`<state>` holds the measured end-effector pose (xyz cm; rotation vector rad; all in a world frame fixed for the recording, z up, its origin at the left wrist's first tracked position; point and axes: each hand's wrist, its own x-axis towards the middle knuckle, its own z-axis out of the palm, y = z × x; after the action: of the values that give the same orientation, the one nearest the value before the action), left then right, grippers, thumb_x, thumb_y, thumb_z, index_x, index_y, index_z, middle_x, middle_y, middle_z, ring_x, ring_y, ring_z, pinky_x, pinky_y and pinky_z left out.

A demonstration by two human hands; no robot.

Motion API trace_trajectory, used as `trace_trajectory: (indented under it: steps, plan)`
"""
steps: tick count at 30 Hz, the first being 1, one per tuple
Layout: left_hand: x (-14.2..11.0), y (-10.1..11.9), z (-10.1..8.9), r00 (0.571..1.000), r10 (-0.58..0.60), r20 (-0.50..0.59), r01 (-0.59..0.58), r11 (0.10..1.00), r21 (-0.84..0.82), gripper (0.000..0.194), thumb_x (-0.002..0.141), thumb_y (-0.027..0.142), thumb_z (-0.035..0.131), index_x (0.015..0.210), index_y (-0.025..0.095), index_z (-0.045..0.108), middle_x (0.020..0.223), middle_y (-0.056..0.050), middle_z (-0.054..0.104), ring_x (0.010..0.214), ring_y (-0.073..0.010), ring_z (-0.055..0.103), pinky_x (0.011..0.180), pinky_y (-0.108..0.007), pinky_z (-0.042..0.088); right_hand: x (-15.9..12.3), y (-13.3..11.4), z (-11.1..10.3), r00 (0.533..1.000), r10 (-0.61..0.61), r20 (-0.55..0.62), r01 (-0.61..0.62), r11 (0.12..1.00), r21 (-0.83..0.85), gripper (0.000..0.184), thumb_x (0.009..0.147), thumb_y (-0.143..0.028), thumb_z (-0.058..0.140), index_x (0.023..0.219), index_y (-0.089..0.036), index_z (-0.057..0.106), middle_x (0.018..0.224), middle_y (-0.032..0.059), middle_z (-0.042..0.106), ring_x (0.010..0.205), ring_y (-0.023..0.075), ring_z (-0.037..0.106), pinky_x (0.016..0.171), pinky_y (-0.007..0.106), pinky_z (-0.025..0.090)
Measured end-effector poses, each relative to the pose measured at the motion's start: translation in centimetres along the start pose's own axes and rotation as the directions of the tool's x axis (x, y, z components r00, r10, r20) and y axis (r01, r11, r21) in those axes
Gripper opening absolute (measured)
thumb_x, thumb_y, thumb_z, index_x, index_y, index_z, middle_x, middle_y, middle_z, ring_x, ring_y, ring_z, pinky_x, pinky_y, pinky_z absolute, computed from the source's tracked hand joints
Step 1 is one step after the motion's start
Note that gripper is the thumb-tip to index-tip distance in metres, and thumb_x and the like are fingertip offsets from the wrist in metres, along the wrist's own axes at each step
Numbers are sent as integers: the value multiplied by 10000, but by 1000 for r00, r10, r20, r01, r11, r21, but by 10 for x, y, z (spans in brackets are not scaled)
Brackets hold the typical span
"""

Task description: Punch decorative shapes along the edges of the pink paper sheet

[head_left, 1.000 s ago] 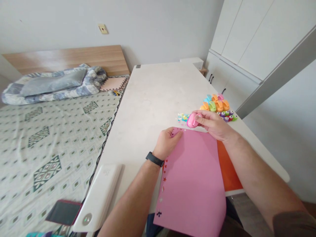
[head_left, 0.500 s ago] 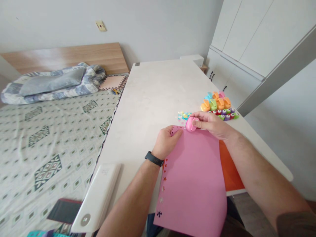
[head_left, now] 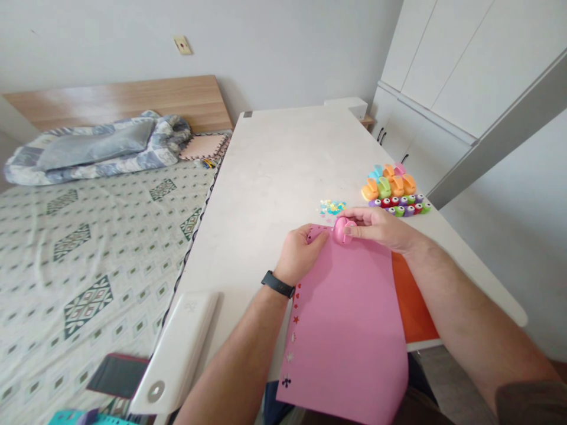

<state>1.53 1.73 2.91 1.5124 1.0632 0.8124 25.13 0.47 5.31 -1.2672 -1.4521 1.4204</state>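
A large sheet of pink paper (head_left: 345, 319) hangs partly over the table's near edge, with punched shapes such as stars and a snowflake down its left side and small holes along its far edge. My left hand (head_left: 300, 251) pinches the paper's far left corner between thumb and fingers. In my right hand (head_left: 376, 227) is a pink craft punch (head_left: 342, 231), set on the far edge of the paper, with my thumb on its lever. Orange paper (head_left: 411, 301) shows beneath the pink sheet on the right.
Paper cut-outs (head_left: 332, 207) lie in a small heap beyond the sheet. Several colourful craft punches (head_left: 390, 184) stand at the table's right. A white device (head_left: 177, 348) rests at the near left edge of the white table (head_left: 274, 159). A patterned bed (head_left: 101, 254) adjoins on the left.
My right hand and the pink punch have shifted slightly toward me at the paper's far edge. My left hand keeps its hold on the corner.
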Motion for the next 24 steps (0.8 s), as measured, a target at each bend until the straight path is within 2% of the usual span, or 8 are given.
trace_trajectory:
  steps: [7,20,24]
  plan:
    - [0,0,0,1000,-15,2,15,1000,-2,364,893,483,663,998,149,761,861,-56,753,715,-163,639,587,-234,445,0,-1,0,1000,2,18,-2,1000,-5,443,790,-451,853,1151,-219,746,1034,54,759,978,232,694,904,376,542]
    - [0,0,0,1000,24,-3,-24,999,35,344,895,469,665,975,150,766,847,-45,745,707,-151,618,607,-233,455,3,2,7,998,30,-61,-26,997,68,410,712,-455,900,1009,-210,761,916,54,777,880,249,719,861,407,558]
    - [0,-1,0,1000,26,-4,-26,999,45,337,909,463,651,963,148,758,822,-41,737,695,-148,612,597,-231,446,3,1,8,998,12,-54,-8,997,78,394,713,-467,897,972,-203,761,886,54,782,847,241,726,857,398,558]
